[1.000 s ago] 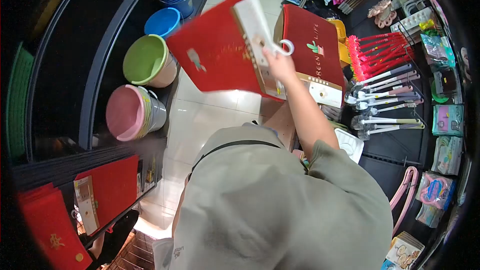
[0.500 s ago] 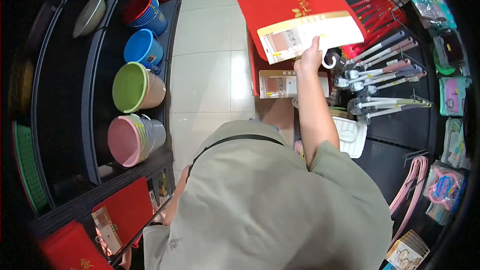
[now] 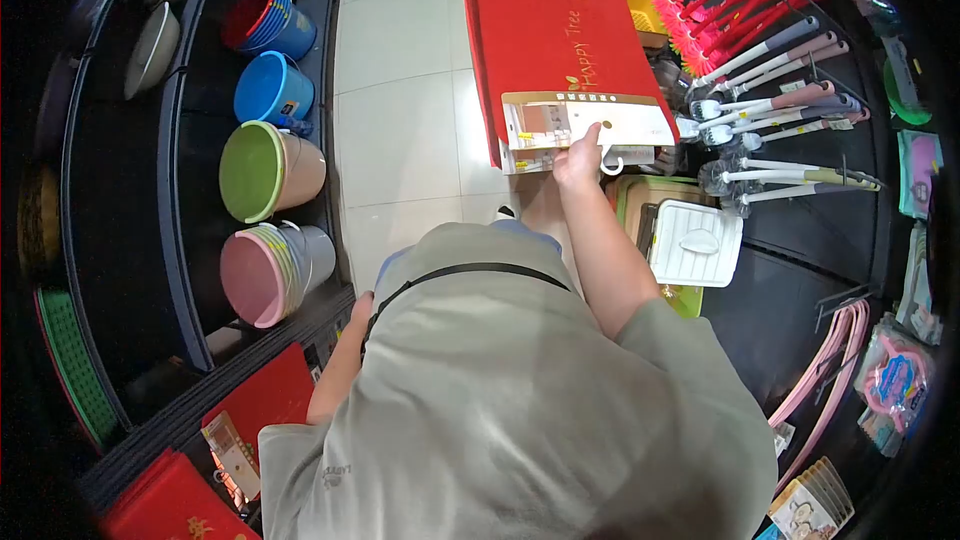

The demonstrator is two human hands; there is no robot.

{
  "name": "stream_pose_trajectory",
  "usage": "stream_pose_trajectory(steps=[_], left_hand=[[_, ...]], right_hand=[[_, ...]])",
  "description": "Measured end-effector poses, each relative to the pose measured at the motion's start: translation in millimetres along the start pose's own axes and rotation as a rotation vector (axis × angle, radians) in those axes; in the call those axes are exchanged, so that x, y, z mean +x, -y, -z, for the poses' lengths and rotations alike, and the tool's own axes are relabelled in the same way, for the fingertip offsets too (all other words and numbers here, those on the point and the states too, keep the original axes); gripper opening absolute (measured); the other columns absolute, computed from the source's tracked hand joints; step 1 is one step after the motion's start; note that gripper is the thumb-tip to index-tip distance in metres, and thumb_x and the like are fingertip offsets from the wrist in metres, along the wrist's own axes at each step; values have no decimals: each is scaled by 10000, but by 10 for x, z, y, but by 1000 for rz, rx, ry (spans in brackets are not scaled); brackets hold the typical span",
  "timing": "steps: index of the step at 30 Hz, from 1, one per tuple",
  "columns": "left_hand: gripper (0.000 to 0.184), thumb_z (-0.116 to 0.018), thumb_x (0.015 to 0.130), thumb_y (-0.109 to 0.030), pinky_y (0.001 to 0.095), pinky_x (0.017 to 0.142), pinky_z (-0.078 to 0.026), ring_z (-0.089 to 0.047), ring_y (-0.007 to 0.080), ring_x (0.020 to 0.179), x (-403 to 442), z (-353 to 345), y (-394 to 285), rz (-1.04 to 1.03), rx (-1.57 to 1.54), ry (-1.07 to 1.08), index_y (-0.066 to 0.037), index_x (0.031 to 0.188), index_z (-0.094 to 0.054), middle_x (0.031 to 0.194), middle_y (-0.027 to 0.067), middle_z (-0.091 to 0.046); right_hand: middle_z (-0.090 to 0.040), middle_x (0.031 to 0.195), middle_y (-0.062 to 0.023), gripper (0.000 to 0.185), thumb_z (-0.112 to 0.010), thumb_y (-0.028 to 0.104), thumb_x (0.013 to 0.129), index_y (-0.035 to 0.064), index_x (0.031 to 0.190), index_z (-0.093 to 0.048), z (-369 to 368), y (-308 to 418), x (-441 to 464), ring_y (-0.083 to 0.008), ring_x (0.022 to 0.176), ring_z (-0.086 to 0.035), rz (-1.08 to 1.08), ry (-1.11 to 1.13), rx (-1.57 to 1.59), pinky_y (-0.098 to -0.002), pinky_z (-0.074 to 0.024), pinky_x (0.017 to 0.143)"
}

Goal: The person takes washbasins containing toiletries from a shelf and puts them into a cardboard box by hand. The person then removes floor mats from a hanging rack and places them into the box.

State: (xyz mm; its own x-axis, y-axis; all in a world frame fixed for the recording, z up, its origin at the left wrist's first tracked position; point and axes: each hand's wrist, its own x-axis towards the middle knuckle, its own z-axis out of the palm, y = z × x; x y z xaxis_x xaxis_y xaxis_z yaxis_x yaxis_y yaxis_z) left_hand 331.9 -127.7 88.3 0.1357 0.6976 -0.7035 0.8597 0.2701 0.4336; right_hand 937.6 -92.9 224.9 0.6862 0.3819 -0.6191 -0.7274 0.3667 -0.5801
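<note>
My right hand (image 3: pixel 577 162) grips the near end of a red floor mat (image 3: pixel 540 30) with "Happy Tree" lettering, thumb on top of its white cardboard header (image 3: pixel 632 126). A white plastic hook (image 3: pixel 612 165) sticks out beside the fingers. The mat lies flat over more red mats, whose edges show at its left and near side. Down at my left side, by the waist, is my left hand (image 3: pixel 362 312), partly hidden by my body; its fingers cannot be made out.
Shelving on the left holds a blue bucket (image 3: pixel 272 88), a green bucket (image 3: pixel 255 172) and pink buckets (image 3: pixel 255 280). To the right hang brushes (image 3: pixel 765 105) and pink hoses (image 3: pixel 825 360). A white lidded box (image 3: pixel 697 243) stands beside my right forearm. More red mats (image 3: pixel 170 500) lie at lower left.
The mat in my right hand has come down and toward me, from raised and tilted to flat on the others. My right hand has moved lower and slightly left with it.
</note>
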Motion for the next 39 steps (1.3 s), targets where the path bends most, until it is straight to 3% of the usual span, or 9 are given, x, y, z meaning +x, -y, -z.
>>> stream_pose_trajectory(steps=[2,6,13,16,17,18,21,26,39], left_hand=[[352,-443,834,-291,471,832,-419,-534,429,1007,23,37,-25,-6,-18,33,-14,1024,-546,1036,285,-567],[340,-428,844,-273,461,837,-417,-532,427,1014,-85,94,-335,-84,127,2,-11,1039,-526,1043,291,-562],[332,-427,850,-270,448,847,-413,-528,416,1034,407,95,-9,76,-142,83,-9,1028,-532,1061,287,-556],[336,-437,846,-267,444,855,-410,-528,408,1045,447,138,-123,48,-120,101,-6,1027,-545,1083,280,-554],[342,-445,840,-269,443,857,-411,-530,405,1045,303,180,-393,35,125,102,-5,1030,-552,1085,279,-557],[349,-454,834,-271,442,859,-412,-533,402,1046,208,214,-562,23,370,102,-3,1033,-558,1087,278,-559],[373,-468,823,-289,442,863,-414,-537,403,1046,205,252,-596,-20,418,145,-2,1039,-568,1078,277,-567],[404,-485,809,-311,443,870,-414,-538,406,1045,252,227,-585,4,469,196,2,1047,-576,1067,281,-572],[512,-541,754,-398,432,863,-426,-529,418,1047,-14,150,-781,14,425,173,36,1025,-567,1049,299,-570]], right_hand=[[-529,1189,-70,458,-404,387,947,62,1268,-367,-193,121,-344,-210,1068,-538,-39,-71,42,-345,-481,853],[-473,1266,-74,490,-393,399,948,101,1321,-284,-27,24,-411,-235,1120,-507,-45,-82,-11,-436,-447,900],[-494,1212,-80,496,-311,479,950,101,1270,-336,241,-139,-395,-241,1016,-546,-73,-81,-107,-382,-459,785],[-531,991,-70,491,-326,517,932,98,1166,-431,440,-148,-478,-190,819,-548,-303,52,-130,-320,-440,641],[-531,991,-70,491,-326,517,932,98,1166,-431,509,-153,-519,-190,819,-548,-298,48,-126,-320,-440,641],[-540,966,-69,483,-332,514,931,110,1183,-414,608,-178,-546,-195,791,-551,-319,55,-211,-321,-433,633],[-550,870,-58,453,-362,494,928,110,1167,-403,885,-213,-673,-184,694,-557,-337,57,-314,-306,-418,586],[-539,824,-45,387,-401,452,930,102,1091,-439,1176,-29,-731,-168,657,-544,-237,-135,-495,-272,-414,545],[-541,739,-34,250,-399,297,947,59,955,-474,1150,136,-271,-116,551,-512,-114,-23,-861,-244,-369,429]])
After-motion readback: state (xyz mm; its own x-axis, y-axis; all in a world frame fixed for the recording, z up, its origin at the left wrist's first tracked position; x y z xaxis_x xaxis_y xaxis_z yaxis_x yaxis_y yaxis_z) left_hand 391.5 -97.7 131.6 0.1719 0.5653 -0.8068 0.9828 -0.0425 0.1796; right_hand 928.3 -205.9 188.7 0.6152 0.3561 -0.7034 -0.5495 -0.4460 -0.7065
